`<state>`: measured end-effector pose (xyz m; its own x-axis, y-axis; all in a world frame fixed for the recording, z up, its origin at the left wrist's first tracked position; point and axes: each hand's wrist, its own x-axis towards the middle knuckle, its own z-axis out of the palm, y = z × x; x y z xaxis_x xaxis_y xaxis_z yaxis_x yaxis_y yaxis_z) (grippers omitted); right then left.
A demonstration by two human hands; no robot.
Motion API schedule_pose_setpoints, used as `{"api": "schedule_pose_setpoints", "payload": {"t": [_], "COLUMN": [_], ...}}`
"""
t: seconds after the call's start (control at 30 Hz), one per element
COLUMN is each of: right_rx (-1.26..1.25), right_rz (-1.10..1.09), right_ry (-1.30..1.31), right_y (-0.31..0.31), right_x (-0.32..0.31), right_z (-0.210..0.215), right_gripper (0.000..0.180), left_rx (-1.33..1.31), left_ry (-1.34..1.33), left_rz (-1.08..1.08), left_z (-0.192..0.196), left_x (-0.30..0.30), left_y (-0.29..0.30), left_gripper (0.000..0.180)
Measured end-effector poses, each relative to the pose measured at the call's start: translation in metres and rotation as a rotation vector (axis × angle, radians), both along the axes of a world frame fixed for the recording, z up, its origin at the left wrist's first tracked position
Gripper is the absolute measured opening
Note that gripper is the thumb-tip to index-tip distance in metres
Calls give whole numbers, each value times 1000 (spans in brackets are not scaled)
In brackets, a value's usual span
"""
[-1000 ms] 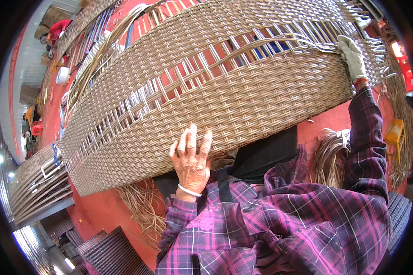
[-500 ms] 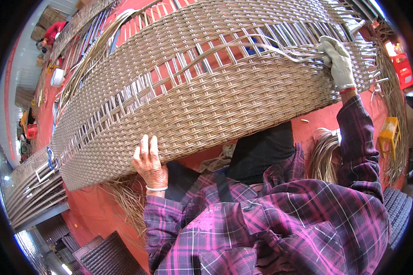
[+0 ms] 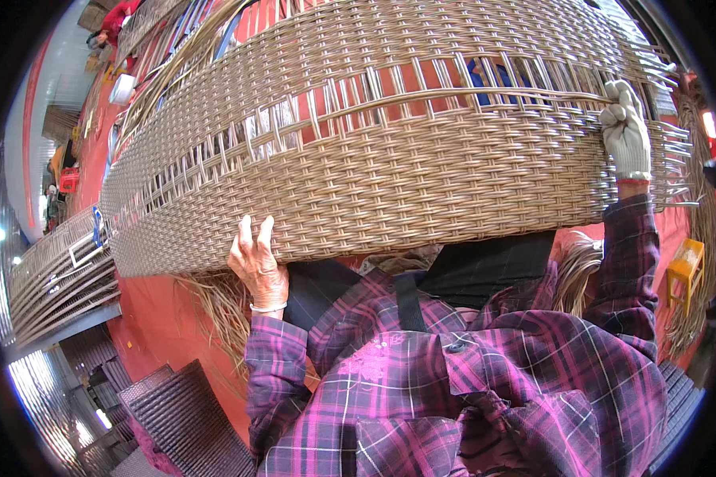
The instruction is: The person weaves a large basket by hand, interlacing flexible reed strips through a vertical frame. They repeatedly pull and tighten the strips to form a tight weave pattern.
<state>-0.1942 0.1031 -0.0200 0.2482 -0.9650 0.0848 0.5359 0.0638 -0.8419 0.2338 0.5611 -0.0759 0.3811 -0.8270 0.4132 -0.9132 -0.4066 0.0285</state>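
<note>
A large brown woven wicker panel (image 3: pixel 422 171) spans the view above my lap, with an unwoven gap of pale upright strands along its middle. My right hand (image 3: pixel 624 131), in a pale knitted glove, is closed near the panel's right end. From its fingers a long brown strand (image 3: pixel 445 93) runs left, fairly taut, along the gap. My bare left hand (image 3: pixel 258 266) touches the panel's lower edge at left of centre. Two of its fingers stretch apart up the woven face; its thumb is hidden.
Loose strands stick out at the panel's right end. A bundle of strands (image 3: pixel 578 274) lies by my right arm, near a yellow stool (image 3: pixel 684 270). Dark woven pieces (image 3: pixel 187 417) stand at lower left, a strand-covered frame (image 3: pixel 60 258) at far left. A person in red (image 3: pixel 118 20) is far off.
My right hand has drawn the strand to the right, and its loose loop has straightened along the gap. The view has shifted. My left hand stays at the lower edge.
</note>
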Motion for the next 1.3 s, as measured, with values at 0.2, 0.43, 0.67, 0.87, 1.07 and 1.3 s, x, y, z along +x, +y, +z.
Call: {"api": "schedule_pose_setpoints", "payload": {"t": [0.2,0.43,0.67,0.87,1.07,1.3], "right_rx": [-109,-174,-98,-94,-99,-91], "right_rz": [218,241,109,96,97,79], "right_ry": [-211,-214,-170,-150,-103,-82], "right_y": [16,35,37,33,33,31], "right_x": [-15,-15,-11,-12,-13,-17], "right_z": [-10,0,-16,-23,-24,-26], "right_gripper": [24,23,22,23,23,22], "left_rx": [311,-241,-148,-296,-364,-179], "left_ry": [260,384,249,245,165,207], "left_rz": [-88,-480,-416,-473,-497,-565], "left_z": [58,58,49,42,40,46], "left_x": [-24,-47,-34,-29,-37,-37], "left_y": [-28,-158,-213,-218,-207,-193], "left_gripper": [85,48,26,17,23,15]}}
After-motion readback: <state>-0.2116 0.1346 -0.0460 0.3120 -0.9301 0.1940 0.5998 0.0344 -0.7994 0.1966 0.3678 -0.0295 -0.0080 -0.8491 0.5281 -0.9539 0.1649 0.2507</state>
